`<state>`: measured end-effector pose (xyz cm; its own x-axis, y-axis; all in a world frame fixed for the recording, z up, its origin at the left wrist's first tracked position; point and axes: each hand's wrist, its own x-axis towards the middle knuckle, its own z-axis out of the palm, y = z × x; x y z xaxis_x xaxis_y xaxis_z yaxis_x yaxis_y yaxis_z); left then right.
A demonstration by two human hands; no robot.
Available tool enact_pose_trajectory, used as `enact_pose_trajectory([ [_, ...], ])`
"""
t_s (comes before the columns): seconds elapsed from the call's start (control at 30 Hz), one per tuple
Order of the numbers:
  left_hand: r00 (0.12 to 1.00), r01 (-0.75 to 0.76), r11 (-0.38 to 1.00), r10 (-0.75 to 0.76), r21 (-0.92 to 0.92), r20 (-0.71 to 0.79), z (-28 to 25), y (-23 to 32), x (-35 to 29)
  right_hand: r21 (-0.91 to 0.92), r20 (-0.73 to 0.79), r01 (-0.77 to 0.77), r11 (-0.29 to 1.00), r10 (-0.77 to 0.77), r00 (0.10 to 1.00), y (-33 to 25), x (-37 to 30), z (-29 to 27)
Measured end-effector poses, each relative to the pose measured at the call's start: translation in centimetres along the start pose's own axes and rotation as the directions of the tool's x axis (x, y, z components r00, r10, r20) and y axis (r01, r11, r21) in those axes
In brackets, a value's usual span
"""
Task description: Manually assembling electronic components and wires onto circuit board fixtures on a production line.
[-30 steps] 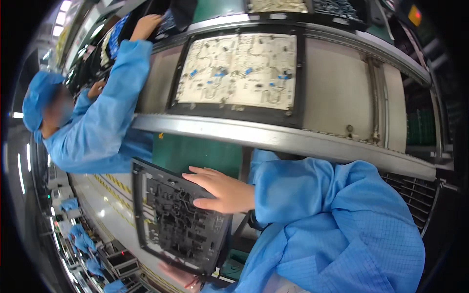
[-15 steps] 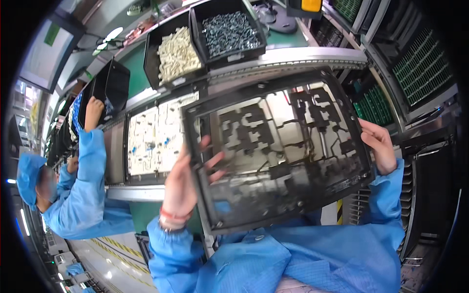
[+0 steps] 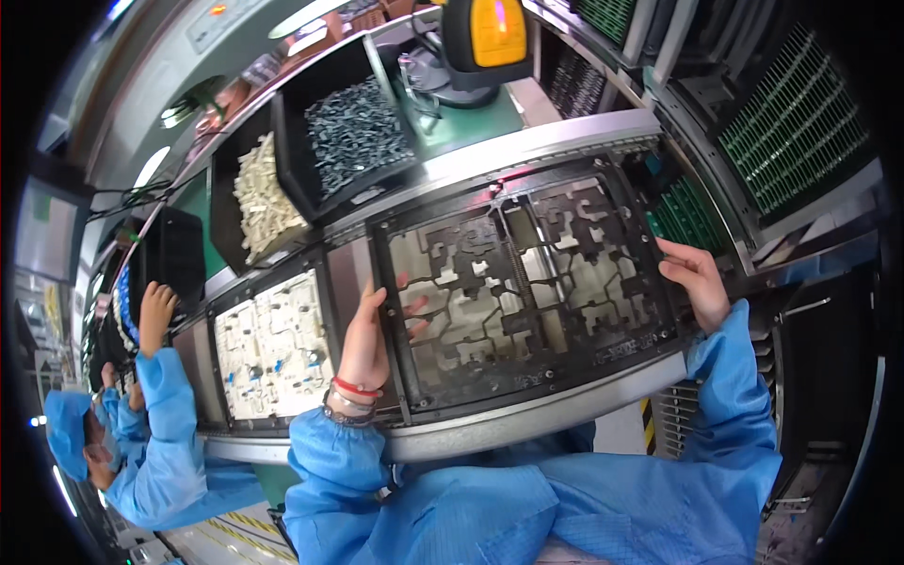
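A black carrier frame (image 3: 471, 400) with an openwork of cut-outs lies level over the conveyor in front of me. My left hand (image 3: 365, 344) grips its left edge, thumb on top and fingers reaching under, seen through the cut-outs. At the opposite edge, my right hand (image 3: 697, 282) holds the right side with thumb and fingers closed against it. Whether the frame rests fully on the rails I cannot tell. To its left sits another carrier with white circuit boards (image 3: 268, 348) bearing small blue and dark components.
Behind the conveyor's metal rail (image 3: 537, 414) stand black bins of cream parts (image 3: 264, 198) and dark grey parts (image 3: 353, 141). A yellow-and-black device (image 3: 494, 33) is at the back. Racks with green boards (image 3: 791, 141) flank the right. A co-worker's hand (image 3: 155, 311) is at far left.
The carrier frame has come down from a raised, tilted position to lie level over the conveyor, both my hands still on its sides. My view has shifted, so the bins appear further left.
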<state>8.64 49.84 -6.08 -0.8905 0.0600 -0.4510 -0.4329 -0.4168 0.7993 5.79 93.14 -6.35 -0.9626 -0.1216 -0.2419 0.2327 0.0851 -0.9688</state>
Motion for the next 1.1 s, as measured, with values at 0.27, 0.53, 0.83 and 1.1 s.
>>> enact_pose_trajectory([
  [0.27, 0.999, 0.007, 0.998, -0.004, 0.066, -0.038, -0.5, -1.1, 1.1, 0.026, 0.021, -0.014, 1.000, 0.013, 1.000, 0.8, 0.5, -0.4],
  [0.53, 0.968, -0.092, 0.989, 0.117, 0.120, -0.224, 0.1, -1.4, -0.8, 0.059, -0.033, -0.182, 0.981, 0.185, 0.982, 0.7, 0.2, 1.1],
  [0.83, 0.880, -0.353, 0.755, 0.468, 0.552, -0.077, 0.1, -2.9, -1.1, 0.005, -0.226, -0.197, 0.980, 0.194, 0.955, 3.2, 0.6, 0.7],
  [1.1, 0.707, -0.633, 0.192, 0.539, 0.750, 0.458, 0.9, -0.5, -6.6, -0.728, -0.203, 0.159, 0.667, -0.432, 0.879, 0.5, 1.6, 3.2],
])
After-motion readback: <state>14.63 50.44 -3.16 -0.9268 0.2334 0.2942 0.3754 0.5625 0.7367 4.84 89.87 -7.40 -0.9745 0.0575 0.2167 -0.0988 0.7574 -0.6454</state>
